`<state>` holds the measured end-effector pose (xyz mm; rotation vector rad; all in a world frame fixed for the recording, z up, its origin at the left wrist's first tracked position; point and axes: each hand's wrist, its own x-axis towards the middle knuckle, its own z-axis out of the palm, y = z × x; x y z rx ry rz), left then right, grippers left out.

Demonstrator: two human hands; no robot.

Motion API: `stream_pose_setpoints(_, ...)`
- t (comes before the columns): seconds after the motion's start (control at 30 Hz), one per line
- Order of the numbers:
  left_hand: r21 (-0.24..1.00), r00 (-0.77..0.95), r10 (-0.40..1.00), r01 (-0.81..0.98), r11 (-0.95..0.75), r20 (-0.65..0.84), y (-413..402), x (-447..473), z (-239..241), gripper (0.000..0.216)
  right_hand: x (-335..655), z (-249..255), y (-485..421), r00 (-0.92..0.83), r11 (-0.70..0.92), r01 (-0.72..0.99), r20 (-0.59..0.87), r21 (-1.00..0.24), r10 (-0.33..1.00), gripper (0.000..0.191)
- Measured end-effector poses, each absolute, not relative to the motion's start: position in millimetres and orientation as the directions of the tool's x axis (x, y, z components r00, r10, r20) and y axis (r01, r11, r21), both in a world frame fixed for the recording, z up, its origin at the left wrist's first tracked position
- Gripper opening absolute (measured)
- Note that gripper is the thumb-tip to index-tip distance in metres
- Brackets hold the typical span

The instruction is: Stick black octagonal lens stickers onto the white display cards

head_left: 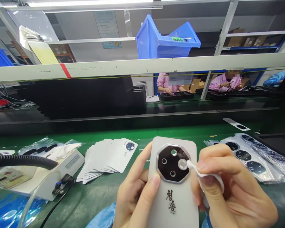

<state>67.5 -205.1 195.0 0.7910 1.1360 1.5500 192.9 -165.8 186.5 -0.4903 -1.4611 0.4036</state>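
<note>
The left hand (140, 193) grips a white phone-shaped panel (180, 190) by its edges, above the counter (95, 196). The right hand (237, 183) pinches a white cloth (197, 171), its tip at a lens on the black camera plate (173, 164) between the hands. The step looks like wiping that lens; the next move probably calls for light pressure and a steady left hold.

Green workbench (92, 194), white crossbeam (104, 69) with 1 red stripe (66, 70), grey wall (80, 27), bright overhead light (90, 4)
</note>
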Motion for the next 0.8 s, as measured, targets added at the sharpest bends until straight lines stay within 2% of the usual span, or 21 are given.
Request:
stream_pose_setpoints(0.47,0.945,-0.221,0.972,-0.328,0.003,-0.079,-202.9,62.9,192.7,0.059,191.2,183.4,-167.9,0.097,0.808,0.012,0.805,-0.589,0.585,0.021)
stream_pose_setpoints(0.8,0.952,-0.269,0.960,-0.307,-0.009,-0.078,-203.4,63.4,192.0,0.060,190.1,183.3,-168.8,0.109,0.805,0.005,0.801,-0.593,0.589,0.021)
